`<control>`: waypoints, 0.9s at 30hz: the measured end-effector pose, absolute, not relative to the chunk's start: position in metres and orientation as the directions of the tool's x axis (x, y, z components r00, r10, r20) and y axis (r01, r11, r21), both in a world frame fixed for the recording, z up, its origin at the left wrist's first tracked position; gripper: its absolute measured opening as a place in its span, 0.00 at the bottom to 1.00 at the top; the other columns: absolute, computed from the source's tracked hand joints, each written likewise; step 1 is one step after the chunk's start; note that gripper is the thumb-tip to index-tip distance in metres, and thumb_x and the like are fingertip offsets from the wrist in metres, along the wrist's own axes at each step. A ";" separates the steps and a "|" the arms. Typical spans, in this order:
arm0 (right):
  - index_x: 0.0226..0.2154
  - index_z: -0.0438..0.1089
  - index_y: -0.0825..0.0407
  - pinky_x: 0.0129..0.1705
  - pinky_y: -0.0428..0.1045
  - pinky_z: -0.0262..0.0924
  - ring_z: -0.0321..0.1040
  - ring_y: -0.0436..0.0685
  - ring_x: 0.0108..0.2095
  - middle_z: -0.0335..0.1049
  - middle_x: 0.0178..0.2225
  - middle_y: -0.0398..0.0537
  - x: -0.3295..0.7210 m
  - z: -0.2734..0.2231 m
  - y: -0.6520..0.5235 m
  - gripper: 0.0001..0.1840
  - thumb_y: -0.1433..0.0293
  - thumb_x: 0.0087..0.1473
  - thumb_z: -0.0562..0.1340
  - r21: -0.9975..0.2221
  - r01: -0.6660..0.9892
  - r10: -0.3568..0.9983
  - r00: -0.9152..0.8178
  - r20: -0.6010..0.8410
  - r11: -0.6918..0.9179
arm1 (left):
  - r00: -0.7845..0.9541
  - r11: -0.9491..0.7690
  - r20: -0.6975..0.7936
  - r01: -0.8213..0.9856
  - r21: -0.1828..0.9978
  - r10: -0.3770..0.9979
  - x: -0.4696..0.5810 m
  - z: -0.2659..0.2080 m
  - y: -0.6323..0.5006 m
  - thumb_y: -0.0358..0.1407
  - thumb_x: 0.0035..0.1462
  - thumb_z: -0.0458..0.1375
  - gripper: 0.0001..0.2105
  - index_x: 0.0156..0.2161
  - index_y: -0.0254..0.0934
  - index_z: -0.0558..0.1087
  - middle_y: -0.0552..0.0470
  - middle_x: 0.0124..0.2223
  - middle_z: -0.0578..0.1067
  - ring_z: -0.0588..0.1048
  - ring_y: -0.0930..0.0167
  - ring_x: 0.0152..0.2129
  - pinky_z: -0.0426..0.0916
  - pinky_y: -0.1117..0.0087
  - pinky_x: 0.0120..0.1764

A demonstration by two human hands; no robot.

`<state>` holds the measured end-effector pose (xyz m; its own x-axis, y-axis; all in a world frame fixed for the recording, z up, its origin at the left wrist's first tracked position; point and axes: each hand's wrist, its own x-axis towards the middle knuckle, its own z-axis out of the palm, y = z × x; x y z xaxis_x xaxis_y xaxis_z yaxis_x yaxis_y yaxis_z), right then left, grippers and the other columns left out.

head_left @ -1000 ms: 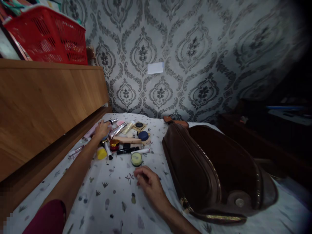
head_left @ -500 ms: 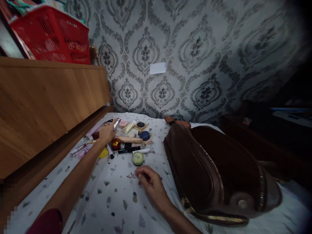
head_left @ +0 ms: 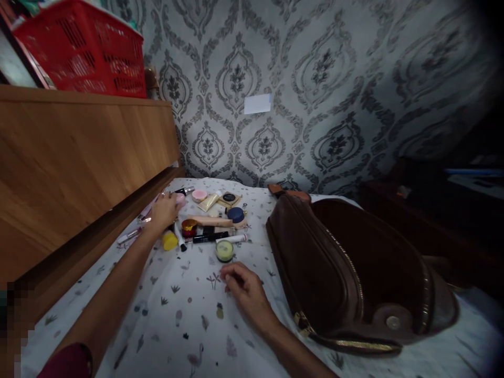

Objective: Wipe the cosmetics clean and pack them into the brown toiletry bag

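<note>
My left hand [head_left: 163, 210] reaches into a spread of cosmetics, its fingers closed around a small pink round container [head_left: 180, 199] that is partly hidden. Close by lie a pink compact [head_left: 199, 196], a black-and-silver tube [head_left: 188, 190] and a dark red jar with a gold lid [head_left: 189, 228]. Below the wrist sit a yellow round piece [head_left: 170, 241] and a brush [head_left: 181, 242]. My right hand [head_left: 244, 287] rests on the patterned sheet with loosely bent fingers, holding nothing. Just beyond its fingertips stands a pale green round pot [head_left: 224, 251].
An unzipped brown leather bag [head_left: 315, 273] occupies the right side. Other cosmetics include a cream tube [head_left: 210, 201], a navy round case [head_left: 235, 214] and a black tube [head_left: 210, 237]. At left rises a wooden cabinet [head_left: 86, 152] topped by a red basket [head_left: 82, 52]. Patterned wallpaper [head_left: 299, 121] covers the back.
My left hand has shifted slightly left and let go of the silver tube, which lies at the back. A pink container is now at its fingers. My right hand stays put.
</note>
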<state>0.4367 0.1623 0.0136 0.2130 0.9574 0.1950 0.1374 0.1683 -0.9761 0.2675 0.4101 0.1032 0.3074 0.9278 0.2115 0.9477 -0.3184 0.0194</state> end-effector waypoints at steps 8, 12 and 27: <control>0.34 0.73 0.53 0.31 0.47 0.63 0.68 0.52 0.28 0.71 0.31 0.46 0.437 0.015 0.161 0.10 0.69 0.54 0.57 -0.978 0.146 0.959 0.218 0.182 0.152 | 0.475 -0.458 -0.146 0.879 0.135 0.868 0.308 0.092 0.422 0.61 0.49 0.56 0.32 0.48 0.36 0.75 0.39 0.49 0.79 0.77 0.54 0.45 0.68 0.65 0.41; 0.35 0.74 0.53 0.31 0.47 0.63 0.69 0.52 0.29 0.71 0.31 0.46 0.436 0.016 0.162 0.10 0.69 0.53 0.57 -0.979 0.146 0.959 0.222 0.175 0.145 | 0.482 -0.447 -0.138 0.866 0.225 0.865 0.321 0.085 0.425 0.58 0.51 0.56 0.29 0.47 0.35 0.74 0.42 0.49 0.79 0.77 0.60 0.42 0.66 0.70 0.37; 0.36 0.73 0.53 0.32 0.48 0.65 0.70 0.53 0.28 0.74 0.31 0.48 0.436 0.016 0.163 0.11 0.65 0.54 0.58 -0.983 0.130 0.968 0.200 0.152 0.127 | 0.466 -0.372 -0.123 0.816 0.443 0.876 0.305 0.079 0.412 0.56 0.53 0.55 0.30 0.52 0.34 0.70 0.42 0.51 0.77 0.76 0.60 0.44 0.68 0.70 0.38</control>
<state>0.4364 0.1631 0.0165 0.1999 0.9680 0.1519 0.1300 0.1274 -0.9833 0.3047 0.4121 0.0785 0.4663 0.8760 -0.1230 0.8156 -0.3718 0.4434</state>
